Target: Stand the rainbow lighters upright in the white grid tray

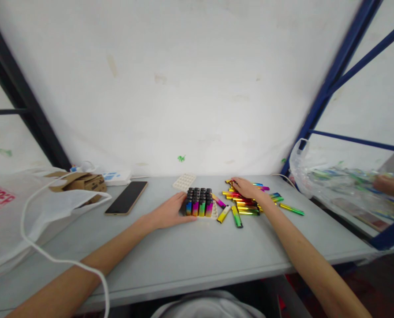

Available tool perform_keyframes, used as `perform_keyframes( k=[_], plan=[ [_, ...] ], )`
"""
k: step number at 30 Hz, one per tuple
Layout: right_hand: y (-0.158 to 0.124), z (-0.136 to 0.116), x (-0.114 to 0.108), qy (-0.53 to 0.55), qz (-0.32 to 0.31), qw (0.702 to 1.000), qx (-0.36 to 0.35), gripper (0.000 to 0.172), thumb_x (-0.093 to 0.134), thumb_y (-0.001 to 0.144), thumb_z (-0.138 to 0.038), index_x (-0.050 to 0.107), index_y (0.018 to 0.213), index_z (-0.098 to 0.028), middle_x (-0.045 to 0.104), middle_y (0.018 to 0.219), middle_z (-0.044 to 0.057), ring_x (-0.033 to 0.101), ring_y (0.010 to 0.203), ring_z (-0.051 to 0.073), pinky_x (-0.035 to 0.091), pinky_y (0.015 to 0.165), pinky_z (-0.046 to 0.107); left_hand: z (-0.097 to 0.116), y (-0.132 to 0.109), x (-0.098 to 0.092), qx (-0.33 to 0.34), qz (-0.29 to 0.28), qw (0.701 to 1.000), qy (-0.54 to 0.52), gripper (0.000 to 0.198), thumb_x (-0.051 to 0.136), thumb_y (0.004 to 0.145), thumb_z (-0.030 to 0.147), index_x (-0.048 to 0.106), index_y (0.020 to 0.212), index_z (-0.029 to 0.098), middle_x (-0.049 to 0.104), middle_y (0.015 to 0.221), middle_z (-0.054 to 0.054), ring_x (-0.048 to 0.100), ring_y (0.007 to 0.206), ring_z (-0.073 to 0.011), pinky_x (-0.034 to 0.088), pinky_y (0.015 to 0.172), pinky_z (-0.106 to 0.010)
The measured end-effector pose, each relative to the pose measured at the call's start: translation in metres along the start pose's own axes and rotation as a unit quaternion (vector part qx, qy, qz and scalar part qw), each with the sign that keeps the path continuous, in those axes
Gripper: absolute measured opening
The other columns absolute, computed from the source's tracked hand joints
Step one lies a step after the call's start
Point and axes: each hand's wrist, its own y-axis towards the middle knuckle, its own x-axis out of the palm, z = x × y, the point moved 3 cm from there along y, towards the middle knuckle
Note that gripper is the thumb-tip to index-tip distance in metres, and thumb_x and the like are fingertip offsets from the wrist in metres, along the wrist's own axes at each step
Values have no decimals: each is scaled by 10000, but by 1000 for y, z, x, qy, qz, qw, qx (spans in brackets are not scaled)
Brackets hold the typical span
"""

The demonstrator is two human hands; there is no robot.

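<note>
Upright lighters (199, 202) with black tops and shiny multicoloured bodies stand in tight rows in a cream tray (214, 213) with small cells. My left hand (172, 212) is closed around the tray's left side, thumb along the front and fingers behind. My right hand (245, 188) lies over a loose pile of metallic lighters (248, 206), its fingers stretched out onto the far left part of the pile. Between tray and pile lie a yellow-and-white lighter (223, 213) and a green-and-yellow lighter (237, 217).
Behind the lighters lies another cream tray (184, 181). A phone (127, 198), a cardboard box (86, 184), a white plastic bag (14, 212) and a white cable (61, 260) are on the left. At the right, beyond a blue frame (325, 88), another person's hand (391, 185) is near clear plastic bags (335, 185).
</note>
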Motion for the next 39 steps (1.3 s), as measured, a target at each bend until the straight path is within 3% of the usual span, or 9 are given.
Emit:
perform_keyframes(
  k=[2, 8, 13, 21, 25, 30, 34, 39],
  plan=[
    [3, 1, -1, -1, -13, 1000, 5, 429, 434, 1088, -264, 655, 1431, -133, 683, 1444, 204, 645, 1332, 300, 454, 1164, 408, 1, 0, 0, -1, -7, 1000, 7, 824, 744, 826, 738, 613, 1424, 185, 660, 1428, -202, 610, 1346, -446, 482, 1210, -558],
    [0, 4, -3, -41, -4, 999, 21, 464, 523, 1087, -331, 640, 1470, -97, 663, 1411, 236, 636, 1294, 315, 439, 1130, 382, 3, 0, -1, -5, 2, 1000, 1, 802, 755, 823, 718, 628, 1404, 179, 671, 1411, -201, 620, 1332, -448, 471, 1219, -569],
    [1, -2, -3, -51, -12, 999, 9, 398, 528, 1103, -380, 748, 1307, -118, 720, 1252, 218, 665, 1194, 308, 457, 1073, 378, 2, -1, -2, 1, 9, 1000, -3, 809, 773, 806, 724, 636, 1406, 199, 679, 1408, -183, 622, 1336, -443, 481, 1221, -539],
    [-3, -4, -6, 43, 19, 999, -9, 224, 672, 1028, -309, 719, 1165, -138, 780, 1116, 150, 720, 1005, 263, 531, 905, 334, -1, 0, 1, 4, -2, 1000, 16, 809, 735, 843, 736, 619, 1413, 175, 664, 1419, -201, 620, 1334, -429, 489, 1201, -556],
    [-2, -6, -7, 60, 45, 996, -40, 194, 698, 990, -220, 715, 1168, -144, 762, 1189, 154, 708, 1095, 263, 527, 1011, 362, -2, 0, 0, 2, -1, 1000, 15, 795, 755, 833, 720, 624, 1425, 206, 668, 1428, -186, 622, 1333, -432, 500, 1188, -562],
    [-6, -12, -18, 75, 76, 991, -81, 276, 661, 1003, -205, 711, 1272, -169, 744, 1275, 165, 710, 1165, 286, 520, 1092, 439, -3, 0, -1, -2, -1, 1000, 3, 804, 766, 816, 733, 633, 1427, 227, 666, 1434, -174, 607, 1352, -449, 479, 1207, -561],
    [-14, -13, -26, 80, 64, 990, -92, 425, 700, 942, -137, 677, 1362, -191, 720, 1350, 153, 687, 1251, 296, 509, 1134, 467, -4, 0, 1, -5, -11, 1000, 4, 833, 748, 823, 754, 617, 1434, 203, 650, 1448, -192, 593, 1365, -445, 479, 1202, -557],
    [-21, -13, -29, 72, 54, 992, -83, 484, 713, 902, -92, 677, 1377, -181, 748, 1204, 140, 725, 1120, 268, 552, 1066, 444, -4, -1, 0, 0, -3, 1000, -7, 831, 770, 828, 720, 608, 1451, 195, 643, 1465, -195, 593, 1369, -440, 459, 1221, -563]
  ],
)
